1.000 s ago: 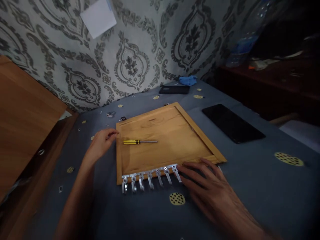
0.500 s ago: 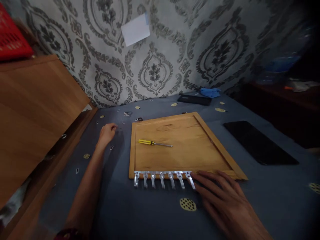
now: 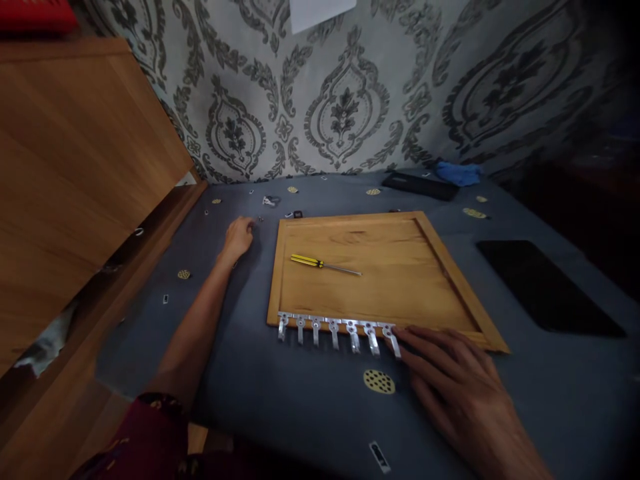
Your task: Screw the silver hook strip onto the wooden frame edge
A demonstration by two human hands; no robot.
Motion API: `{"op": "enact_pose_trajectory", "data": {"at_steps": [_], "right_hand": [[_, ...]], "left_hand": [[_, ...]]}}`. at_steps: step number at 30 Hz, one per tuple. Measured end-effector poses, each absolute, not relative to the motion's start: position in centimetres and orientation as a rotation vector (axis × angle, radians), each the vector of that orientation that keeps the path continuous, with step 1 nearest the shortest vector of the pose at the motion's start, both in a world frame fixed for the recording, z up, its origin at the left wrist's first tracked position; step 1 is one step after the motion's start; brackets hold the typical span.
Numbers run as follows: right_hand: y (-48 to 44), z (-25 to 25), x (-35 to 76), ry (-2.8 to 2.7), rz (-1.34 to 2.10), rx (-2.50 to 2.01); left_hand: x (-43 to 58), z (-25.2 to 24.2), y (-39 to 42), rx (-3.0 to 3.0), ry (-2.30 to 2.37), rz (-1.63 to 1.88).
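A framed wooden panel [image 3: 370, 247] lies flat on the blue-grey patterned cloth. Along its near edge runs a silver hook rail [image 3: 343, 325], its several hooks hanging toward me. My right hand [image 3: 463, 387] rests over the panel's near right corner, fingers stretched out, the fingertips touching the rail's right end. A screwdriver [image 3: 325, 265] with a yellow and black handle lies on the panel. To the left of the panel, my left hand [image 3: 239, 237] is down at the cloth with its fingers curled together beside tiny metal pieces [image 3: 261, 219]; anything between the fingertips is hidden.
A small bunch of metal items [image 3: 270, 200] lies beyond my left hand. At the back are a black case-like object [image 3: 420, 185] and a blue cloth [image 3: 459, 173]. A flat black slab [image 3: 547, 287] lies right of the panel. A wooden cabinet [image 3: 85, 160] stands at the left.
The view has tipped down and shifted left. My left hand has come closer to the tiny metal pieces, its fingers more curled. My right hand stays at the rail's end.
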State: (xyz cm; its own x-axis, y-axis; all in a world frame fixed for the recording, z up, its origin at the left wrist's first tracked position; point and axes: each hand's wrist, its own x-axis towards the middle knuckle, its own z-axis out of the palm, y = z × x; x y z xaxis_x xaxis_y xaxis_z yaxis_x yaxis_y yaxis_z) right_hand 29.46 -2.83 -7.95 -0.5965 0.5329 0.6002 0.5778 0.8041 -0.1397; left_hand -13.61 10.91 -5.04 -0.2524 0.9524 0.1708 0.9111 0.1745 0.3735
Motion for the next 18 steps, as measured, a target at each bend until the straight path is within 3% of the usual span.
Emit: {"op": "enact_pose_trajectory", "data": {"at_steps": [18], "right_hand": [[-2.9,-7.8,29.6,-2.369,-0.113,-0.788]], "left_hand": [[-16.2,-4.9,10.3,1.88,2.323,0.469]]}}
